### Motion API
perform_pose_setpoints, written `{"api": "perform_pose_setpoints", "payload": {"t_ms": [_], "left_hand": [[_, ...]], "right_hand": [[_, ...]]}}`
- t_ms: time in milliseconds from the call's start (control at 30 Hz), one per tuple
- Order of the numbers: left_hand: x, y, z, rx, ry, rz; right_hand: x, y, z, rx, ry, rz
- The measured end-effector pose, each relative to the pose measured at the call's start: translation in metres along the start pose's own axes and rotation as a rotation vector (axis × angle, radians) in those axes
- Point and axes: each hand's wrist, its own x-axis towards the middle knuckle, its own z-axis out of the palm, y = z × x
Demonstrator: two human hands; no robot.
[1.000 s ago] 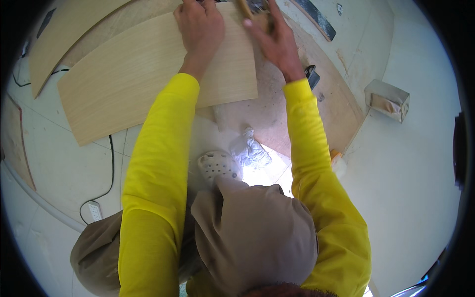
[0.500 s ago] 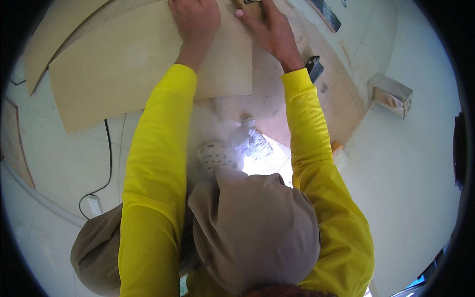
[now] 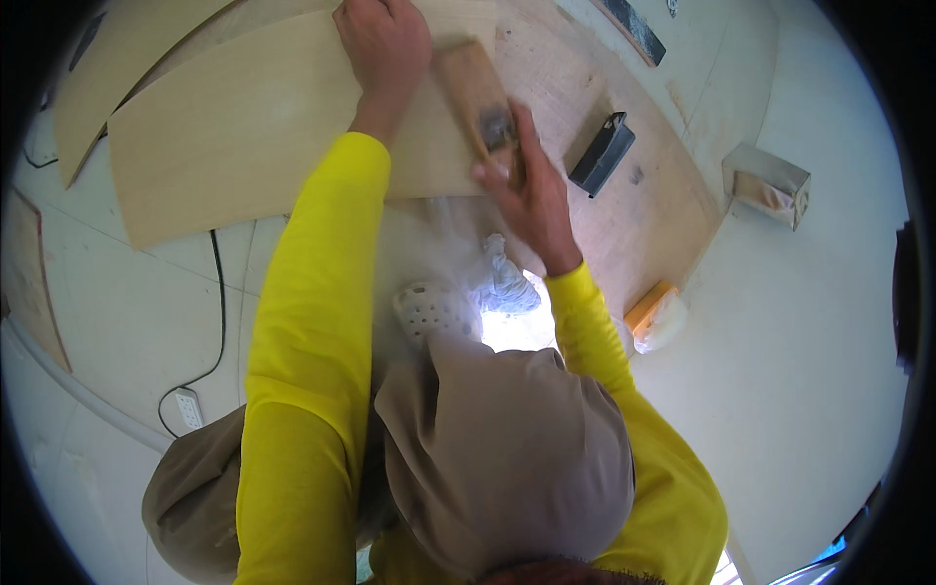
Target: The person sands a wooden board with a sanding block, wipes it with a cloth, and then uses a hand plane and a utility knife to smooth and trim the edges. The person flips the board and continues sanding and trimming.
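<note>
A pale, thin wooden board point(image 3: 244, 132) lies crosswise at the top of the head view. My left hand point(image 3: 390, 54) presses on it with bent fingers, their tips partly hidden or cut off by the upper edge. My right hand point(image 3: 536, 205) is closed round the near end of a wooden hand plane point(image 3: 476, 88). The plane has a dark spot on top and overlaps the board's right end. Under the board is a larger, stained brown wooden panel point(image 3: 668, 210). A black angular block point(image 3: 602, 156) lies on this panel, right of my right hand.
An orange tool with a clear part point(image 3: 651, 312) lies near the panel's lower right corner. A metal box point(image 3: 767, 187) stands farther right. At left, a black cable runs to a white power strip point(image 3: 188, 408). My clog point(image 3: 434, 310) is below the board.
My right hand has drawn the hand plane back toward me, from the top edge to the board's near side. The black block now shows fully. My left hand stays nearly in place.
</note>
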Motion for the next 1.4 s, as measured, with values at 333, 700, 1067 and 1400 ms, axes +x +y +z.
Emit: {"api": "perform_pose_setpoints", "payload": {"t_ms": [333, 700, 1067, 1400], "left_hand": [[0.018, 0.009, -0.016, 0.431, -0.497, 0.299], [0.065, -0.023, -0.021, 0.731, -0.398, 0.169], [0.068, -0.026, -0.020, 0.696, -0.395, 0.137], [0.067, -0.033, -0.016, 0.695, -0.349, 0.194]], "right_hand": [[0.026, 0.019, -0.025, 0.179, 0.297, -0.004], [0.135, -0.007, -0.005, 0.127, 0.078, -0.086], [-0.031, -0.005, 0.010, -0.018, -0.033, 0.084], [0.034, 0.007, 0.000, -0.046, 0.118, -0.116]]}}
